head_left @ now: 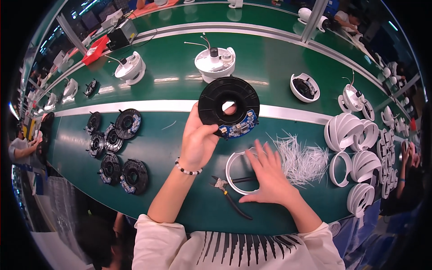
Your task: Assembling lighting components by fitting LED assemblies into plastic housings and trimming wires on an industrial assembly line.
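Left grip (198, 143) holds a black disc (214, 108) with blue circuit board (240, 128) above the green surface (180, 213); right grip (272, 177) is spread wide at a white ring (228, 171) overlapping pliers (220, 183).

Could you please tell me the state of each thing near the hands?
Left hand: closed on a black disc
Black disc: held up, circuit board showing
Right hand: open, at a white ring
White ring: lying down, partly hidden
Cutters: lying open
White strips: heaped loosely
Other black discs: lying clustered
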`<state>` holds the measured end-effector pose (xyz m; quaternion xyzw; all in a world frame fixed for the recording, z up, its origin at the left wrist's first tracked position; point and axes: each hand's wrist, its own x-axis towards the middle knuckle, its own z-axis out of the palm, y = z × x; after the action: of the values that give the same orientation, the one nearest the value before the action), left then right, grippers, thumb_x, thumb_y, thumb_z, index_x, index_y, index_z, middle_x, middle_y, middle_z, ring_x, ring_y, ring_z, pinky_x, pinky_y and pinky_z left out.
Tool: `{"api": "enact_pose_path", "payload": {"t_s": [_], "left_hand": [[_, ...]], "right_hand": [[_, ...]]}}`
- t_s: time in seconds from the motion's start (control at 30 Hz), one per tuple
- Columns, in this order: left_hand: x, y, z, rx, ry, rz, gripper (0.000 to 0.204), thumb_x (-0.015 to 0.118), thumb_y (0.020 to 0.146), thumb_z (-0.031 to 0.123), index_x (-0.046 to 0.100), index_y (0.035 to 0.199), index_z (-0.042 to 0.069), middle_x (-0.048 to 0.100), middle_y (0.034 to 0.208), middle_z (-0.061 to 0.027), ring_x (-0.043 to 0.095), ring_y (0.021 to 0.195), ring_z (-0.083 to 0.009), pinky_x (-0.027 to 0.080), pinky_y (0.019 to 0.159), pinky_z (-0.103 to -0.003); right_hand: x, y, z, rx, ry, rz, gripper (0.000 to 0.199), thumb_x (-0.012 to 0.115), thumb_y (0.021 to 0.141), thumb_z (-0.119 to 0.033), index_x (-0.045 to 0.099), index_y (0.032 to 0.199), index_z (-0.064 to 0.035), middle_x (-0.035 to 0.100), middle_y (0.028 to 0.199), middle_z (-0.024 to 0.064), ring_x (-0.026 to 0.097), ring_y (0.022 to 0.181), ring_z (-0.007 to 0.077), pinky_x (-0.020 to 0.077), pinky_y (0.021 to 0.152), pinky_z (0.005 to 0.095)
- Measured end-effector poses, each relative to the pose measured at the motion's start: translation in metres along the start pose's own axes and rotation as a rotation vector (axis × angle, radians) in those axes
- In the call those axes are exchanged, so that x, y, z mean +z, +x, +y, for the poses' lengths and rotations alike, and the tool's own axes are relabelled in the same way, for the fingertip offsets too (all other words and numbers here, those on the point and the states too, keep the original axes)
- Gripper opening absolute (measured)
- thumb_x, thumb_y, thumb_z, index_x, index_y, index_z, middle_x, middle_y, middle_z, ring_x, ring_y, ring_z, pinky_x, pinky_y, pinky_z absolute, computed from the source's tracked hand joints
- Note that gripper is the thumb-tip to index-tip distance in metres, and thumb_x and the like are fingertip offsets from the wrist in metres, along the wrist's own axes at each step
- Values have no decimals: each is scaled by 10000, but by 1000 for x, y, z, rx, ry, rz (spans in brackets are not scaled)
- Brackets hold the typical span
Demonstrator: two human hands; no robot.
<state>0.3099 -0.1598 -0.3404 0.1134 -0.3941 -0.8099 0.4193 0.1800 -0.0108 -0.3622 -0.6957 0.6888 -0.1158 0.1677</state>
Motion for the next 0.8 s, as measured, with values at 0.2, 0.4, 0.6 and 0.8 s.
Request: {"api": "enact_pose_path", "payload": {"t_s": [0.2,0.4,0.6,0.8], "left_hand": [[-5,0,-7,-11,-136,-42,617,388,649,12,255,1251,-14,367,1242,-164,395,1145,-264,312,964,-392],[-1,0,-20,-74,-61,28,421,287,915,265,304,1237,-6,404,1230,-126,398,1140,-256,321,953,-400],[9,-5,-33,-76,-178,72,402,303,904,194,274,1269,29,360,1264,-137,361,1176,-253,315,955,-418],[14,-11,-36,-132,-203,-6,536,314,829,5,127,1326,79,284,1295,-117,303,1208,-237,279,981,-416]], "right_hand": [[2,5,1,42,171,82,997,761,470,-319,247,1263,-1,243,1263,241,268,1142,408,247,947,471],[4,-6,26,165,799,588,997,762,494,-244,213,1288,2,303,1267,158,346,1155,257,311,945,351],[-3,4,4,149,1831,586,732,544,754,-472,241,1252,-29,342,1219,144,373,1132,261,389,873,420],[-10,19,5,169,2071,562,675,486,792,-490,269,1246,-40,332,1252,114,328,1161,245,291,952,415]]}}
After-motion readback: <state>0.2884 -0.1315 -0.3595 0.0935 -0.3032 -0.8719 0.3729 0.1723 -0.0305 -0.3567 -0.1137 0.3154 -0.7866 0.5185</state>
